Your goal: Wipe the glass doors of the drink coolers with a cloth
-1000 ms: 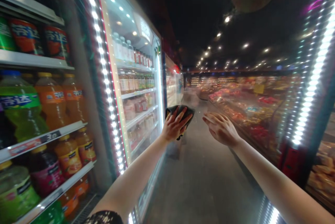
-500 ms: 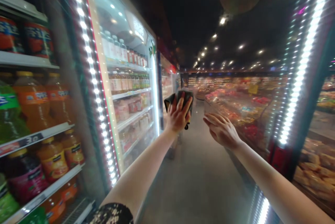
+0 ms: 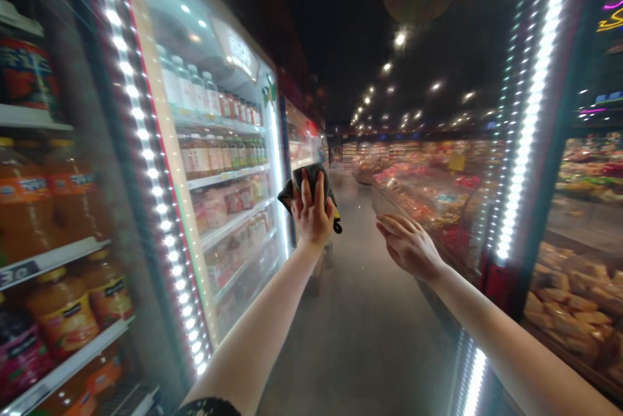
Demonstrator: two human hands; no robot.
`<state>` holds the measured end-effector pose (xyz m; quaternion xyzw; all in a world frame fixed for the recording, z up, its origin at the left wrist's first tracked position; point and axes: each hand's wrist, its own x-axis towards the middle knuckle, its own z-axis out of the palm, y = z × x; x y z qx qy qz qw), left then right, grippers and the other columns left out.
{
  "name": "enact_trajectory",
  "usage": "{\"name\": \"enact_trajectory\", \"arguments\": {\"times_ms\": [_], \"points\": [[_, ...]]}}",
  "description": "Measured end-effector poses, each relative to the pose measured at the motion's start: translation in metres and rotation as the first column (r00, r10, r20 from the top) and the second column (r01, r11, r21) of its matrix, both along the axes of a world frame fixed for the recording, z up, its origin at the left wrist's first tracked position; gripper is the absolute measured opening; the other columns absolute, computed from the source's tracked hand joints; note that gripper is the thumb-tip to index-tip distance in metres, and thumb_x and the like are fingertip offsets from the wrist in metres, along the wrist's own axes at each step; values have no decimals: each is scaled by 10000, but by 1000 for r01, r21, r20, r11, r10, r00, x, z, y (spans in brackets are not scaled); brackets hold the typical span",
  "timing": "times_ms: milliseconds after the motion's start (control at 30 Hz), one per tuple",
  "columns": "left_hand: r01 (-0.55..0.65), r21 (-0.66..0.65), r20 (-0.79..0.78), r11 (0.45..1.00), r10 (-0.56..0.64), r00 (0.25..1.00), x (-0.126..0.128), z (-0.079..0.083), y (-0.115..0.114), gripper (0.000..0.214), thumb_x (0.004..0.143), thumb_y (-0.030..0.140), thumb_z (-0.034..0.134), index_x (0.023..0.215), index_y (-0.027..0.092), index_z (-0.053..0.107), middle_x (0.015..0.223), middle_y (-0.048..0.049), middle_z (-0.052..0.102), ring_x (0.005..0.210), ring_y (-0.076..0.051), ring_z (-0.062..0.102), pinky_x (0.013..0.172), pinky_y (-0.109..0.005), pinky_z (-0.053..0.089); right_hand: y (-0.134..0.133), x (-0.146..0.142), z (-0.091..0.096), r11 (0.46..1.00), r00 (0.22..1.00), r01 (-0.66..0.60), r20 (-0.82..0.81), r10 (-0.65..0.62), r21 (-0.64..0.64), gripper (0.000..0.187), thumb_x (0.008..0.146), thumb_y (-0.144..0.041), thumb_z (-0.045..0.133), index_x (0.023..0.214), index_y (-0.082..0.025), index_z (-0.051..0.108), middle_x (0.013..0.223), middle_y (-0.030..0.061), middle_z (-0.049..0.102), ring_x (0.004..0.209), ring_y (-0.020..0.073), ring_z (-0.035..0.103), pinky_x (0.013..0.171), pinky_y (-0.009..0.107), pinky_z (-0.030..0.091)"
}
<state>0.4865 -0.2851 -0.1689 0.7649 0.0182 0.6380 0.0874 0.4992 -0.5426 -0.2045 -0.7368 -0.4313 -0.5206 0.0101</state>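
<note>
My left hand (image 3: 312,215) presses a dark cloth (image 3: 311,174) with yellow edging and a small black loop against a see-through glass door. Its fingers are spread over the cloth. My right hand (image 3: 409,247) is to the right of it and a bit lower, fingers stretched forward, slightly bent and close together. Its fingertips seem to rest on the same glass; nothing shows in it. The glass itself is hard to see, with strips of bright lights (image 3: 530,104) along its right side.
Left of me are open cooler shelves with juice bottles (image 3: 63,312). Beyond them a lit drinks fridge (image 3: 221,176) stands along the aisle floor (image 3: 355,338). Heaped goods (image 3: 574,286) lie on displays to the right.
The view has turned slightly right, so the shelves slid left. My left hand with the cloth has moved a little left in the picture; my right hand stays nearly where it was.
</note>
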Motion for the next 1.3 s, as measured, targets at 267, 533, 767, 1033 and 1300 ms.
{"name": "enact_trajectory", "arguments": {"times_ms": [267,533,767,1033,1300], "points": [[267,662,-229,700,-150,962,-23,-83,32,634,954,294,565,1553,374,374,1592,11,447,1486,-280,386,1200,-450,306,6,-8,-10,999,1000,31,-1,-31,18,474,945,-92,492,1393,-198,601,1389,92,647,1287,246,577,1044,401,515],[125,363,-92,923,-97,991,-11,-5,38,727,933,287,603,1589,354,298,1666,-35,298,1539,-358,260,1174,-526,338,4,-13,-4,994,993,113,-23,-113,0,447,962,-116,504,1389,-199,608,1374,96,660,1272,247,598,1021,418,552],[238,575,-178,783,-164,970,2,-20,-12,718,954,306,546,1605,335,246,1666,-33,298,1545,-329,251,1139,-505,369,3,-19,-13,986,984,165,-69,-164,4,431,975,-115,478,1359,-231,637,1387,74,655,1263,230,614,1034,396,561],[237,579,-162,780,-175,971,-7,-41,32,695,919,275,621,1560,368,370,1624,-31,394,1511,-317,340,1191,-482,326,-30,-19,-1,979,979,195,-54,-198,-57,438,944,-90,511,1338,-220,655,1365,84,668,1226,237,635,998,394,574],[193,291,-96,937,-172,980,18,40,-69,678,963,289,535,1593,349,292,1684,-34,255,1553,-361,217,1166,-525,359,-68,-9,5,969,972,228,-40,-232,-91,494,879,-57,536,1331,-214,662,1425,75,625,1282,247,589,1028,414,550]]}}
